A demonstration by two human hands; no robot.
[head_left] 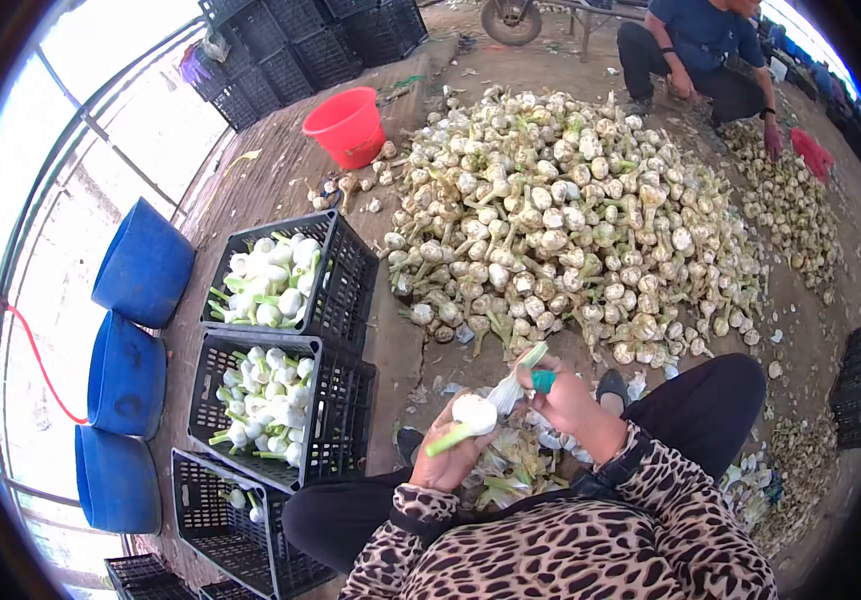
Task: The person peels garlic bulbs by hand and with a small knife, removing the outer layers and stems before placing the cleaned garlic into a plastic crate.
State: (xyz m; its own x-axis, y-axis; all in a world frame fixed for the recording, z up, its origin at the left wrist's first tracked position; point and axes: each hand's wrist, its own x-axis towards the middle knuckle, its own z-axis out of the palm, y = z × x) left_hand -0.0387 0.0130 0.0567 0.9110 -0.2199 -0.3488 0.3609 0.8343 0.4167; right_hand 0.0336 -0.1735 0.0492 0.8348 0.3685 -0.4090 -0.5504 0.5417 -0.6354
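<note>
My left hand (445,462) is closed round a white garlic bulb (475,412), whose cut green stem points down and left across the palm. Close to the bulb, my right hand (567,405) pinches a strip of pale garlic skin (510,388) with a greenish end sticking up. Green tape (543,381) wraps a digit of that hand. Below both hands, loose peelings (518,465) lie on the ground between my knees. A large heap of unpeeled garlic (560,220) spreads just ahead of them.
To the left stand black crates of cleaned garlic (342,420), with a few bulbs in the nearest crate (225,535). Blue tubs (128,375) line the far left. A red bucket (348,130) sits beyond the crates. Another person (705,50) crouches at a smaller garlic pile (790,205).
</note>
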